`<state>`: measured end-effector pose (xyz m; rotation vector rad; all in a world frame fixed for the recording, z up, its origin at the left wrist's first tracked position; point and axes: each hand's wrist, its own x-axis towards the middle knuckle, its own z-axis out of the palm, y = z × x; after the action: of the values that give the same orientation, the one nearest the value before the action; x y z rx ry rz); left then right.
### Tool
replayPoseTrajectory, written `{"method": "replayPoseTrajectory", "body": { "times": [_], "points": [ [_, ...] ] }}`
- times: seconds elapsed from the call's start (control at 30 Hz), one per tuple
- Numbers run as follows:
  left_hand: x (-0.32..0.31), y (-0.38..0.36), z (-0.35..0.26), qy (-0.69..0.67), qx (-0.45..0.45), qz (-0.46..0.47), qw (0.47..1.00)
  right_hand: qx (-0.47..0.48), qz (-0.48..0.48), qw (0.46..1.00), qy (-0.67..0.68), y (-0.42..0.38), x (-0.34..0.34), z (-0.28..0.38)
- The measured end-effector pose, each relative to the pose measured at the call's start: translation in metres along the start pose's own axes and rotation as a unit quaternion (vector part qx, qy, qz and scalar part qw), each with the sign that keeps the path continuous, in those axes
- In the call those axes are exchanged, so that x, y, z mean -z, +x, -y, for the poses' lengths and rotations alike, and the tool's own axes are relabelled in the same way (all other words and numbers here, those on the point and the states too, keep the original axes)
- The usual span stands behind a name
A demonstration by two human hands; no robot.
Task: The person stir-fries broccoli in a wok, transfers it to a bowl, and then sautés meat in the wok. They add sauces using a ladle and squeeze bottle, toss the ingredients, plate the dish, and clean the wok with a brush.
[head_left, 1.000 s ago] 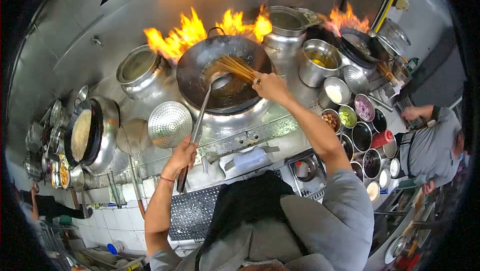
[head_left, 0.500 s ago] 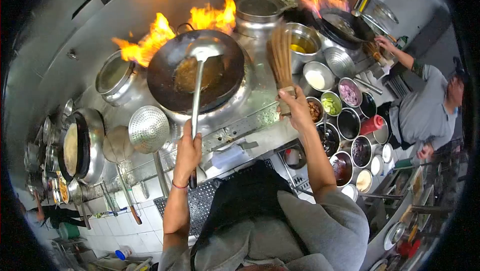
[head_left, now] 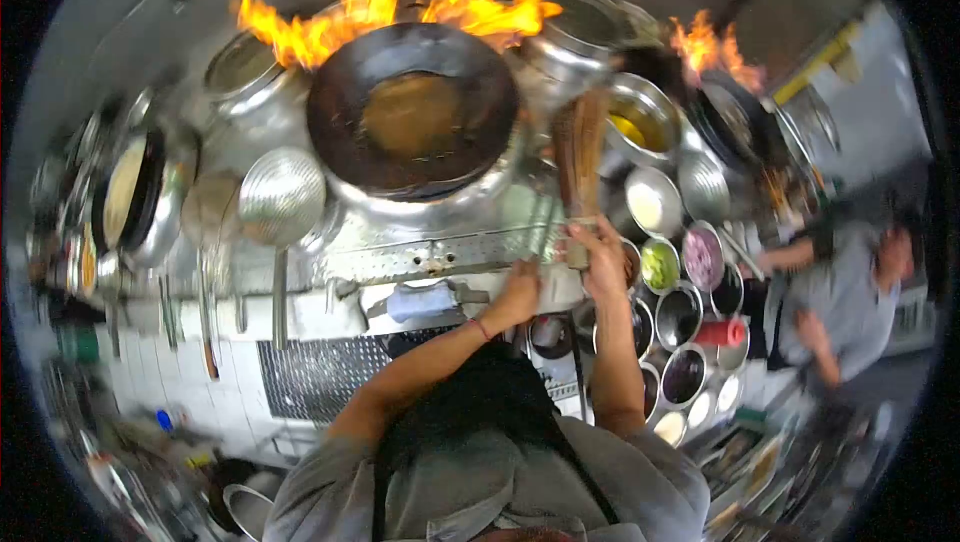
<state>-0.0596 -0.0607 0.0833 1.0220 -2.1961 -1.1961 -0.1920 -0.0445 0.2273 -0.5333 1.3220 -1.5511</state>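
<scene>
My right hand (head_left: 602, 260) is closed round the bound base of a bamboo brush (head_left: 582, 157), its bristles pointing up to the right of the wok. Beside it my left hand (head_left: 515, 297), with a red band at the wrist, is closed on the ladle (head_left: 541, 227), whose handle is smeared by motion and whose bowl cannot be made out. The black wok (head_left: 335, 112) sits on the burner with a brown, wet-looking patch in its middle, and flames rise behind it.
A perforated skimmer (head_left: 282, 192) lies left of the wok. Oil stands in a metal pot (head_left: 657, 107) at the right. Several ingredient bowls, a red bottle (head_left: 721, 332) and a white bowl (head_left: 652, 200) are nearby. A co-worker (head_left: 845, 287) stands at the far right near another flaming wok (head_left: 735, 117).
My left hand has swung right with the ladle, out from over the wok, and is now close to my right hand. The view has shifted. The co-worker's arm has come down from the far wok.
</scene>
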Motion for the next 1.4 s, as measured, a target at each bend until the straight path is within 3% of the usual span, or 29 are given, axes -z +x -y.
{"method": "replayPoseTrajectory", "body": {
  "times": [0.03, 0.07, 0.13, 0.17, 0.23, 0.3, 0.37, 0.43, 0.47, 0.53, 0.6, 0.63, 0.7, 0.77, 0.83, 0.97, 1.03, 1.07, 1.17, 1.2, 1.33, 1.4],
  "points": [
    [0.004, 0.0, 0.001, 0.035, -0.122, -0.002, 0.992, 0.006, 0.004, 0.999, -0.031, 0.006, -0.005, 0.01],
    [0.035, -0.005, -0.031, 0.021, -0.029, 0.072, 0.997, 0.018, 0.029, 0.998, -0.058, 0.017, -0.007, 0.016],
    [0.083, -0.016, -0.056, 0.067, -0.018, -0.017, 0.997, 0.074, 0.063, 0.981, -0.167, 0.037, -0.018, 0.029],
    [0.107, -0.023, -0.063, 0.122, -0.022, -0.082, 0.989, 0.053, 0.093, 0.962, -0.251, 0.045, -0.028, 0.046],
    [0.161, -0.023, -0.073, 0.22, -0.028, -0.265, 0.938, 0.243, 0.11, 0.837, -0.478, 0.064, -0.06, 0.06],
    [0.204, -0.014, -0.066, 0.23, -0.031, -0.318, 0.919, 0.216, 0.139, 0.806, -0.533, 0.081, -0.101, 0.071],
    [0.232, -0.007, -0.049, 0.236, -0.042, -0.363, 0.9, 0.141, 0.325, 0.648, -0.674, 0.113, -0.141, 0.064],
    [0.238, 0.008, -0.016, 0.174, -0.015, -0.277, 0.945, 0.137, 0.353, 0.586, -0.716, 0.147, -0.198, 0.034],
    [0.237, 0.018, 0.002, 0.162, -0.069, -0.315, 0.933, 0.171, 0.307, 0.602, -0.717, 0.178, -0.22, 0.007],
    [0.239, 0.018, 0.012, 0.143, -0.09, -0.306, 0.937, 0.198, 0.259, 0.609, -0.723, 0.196, -0.253, -0.027],
    [0.241, 0.017, 0.022, 0.127, -0.106, -0.297, 0.94, 0.22, 0.15, 0.548, -0.793, 0.184, -0.285, -0.043],
    [0.241, 0.019, 0.026, 0.107, -0.126, -0.291, 0.942, 0.217, 0.152, 0.542, -0.797, 0.17, -0.285, -0.038],
    [0.238, 0.021, 0.031, 0.083, -0.143, -0.29, 0.943, 0.183, 0.255, 0.585, -0.748, 0.111, -0.284, -0.002],
    [0.233, 0.022, 0.029, 0.09, -0.13, -0.298, 0.941, 0.188, 0.223, 0.517, -0.805, 0.123, -0.278, 0.003],
    [0.235, 0.017, 0.025, 0.089, -0.128, -0.292, 0.944, 0.114, 0.185, 0.581, -0.784, 0.174, -0.284, -0.007],
    [0.241, 0.015, 0.024, 0.066, -0.105, -0.274, 0.954, 0.126, 0.107, 0.539, -0.826, 0.163, -0.301, -0.027],
    [0.237, 0.015, 0.026, 0.082, -0.112, -0.277, 0.951, 0.132, 0.265, 0.681, -0.669, 0.113, -0.291, -0.006],
    [0.241, 0.012, 0.021, 0.08, -0.095, -0.269, 0.955, 0.211, 0.272, 0.655, -0.672, 0.124, -0.272, -0.008],
    [0.242, 0.015, 0.022, 0.077, -0.096, -0.251, 0.96, 0.145, 0.189, 0.612, -0.754, 0.168, -0.286, -0.011],
    [0.24, 0.015, 0.022, 0.076, -0.101, -0.249, 0.96, 0.203, 0.119, 0.596, -0.768, 0.189, -0.284, -0.031],
    [0.241, 0.015, 0.025, 0.076, -0.102, -0.266, 0.955, 0.206, 0.194, 0.62, -0.732, 0.145, -0.292, -0.036],
    [0.243, 0.012, 0.021, 0.075, -0.099, -0.264, 0.956, 0.206, 0.195, 0.597, -0.751, 0.147, -0.269, -0.031]
  ]
}}
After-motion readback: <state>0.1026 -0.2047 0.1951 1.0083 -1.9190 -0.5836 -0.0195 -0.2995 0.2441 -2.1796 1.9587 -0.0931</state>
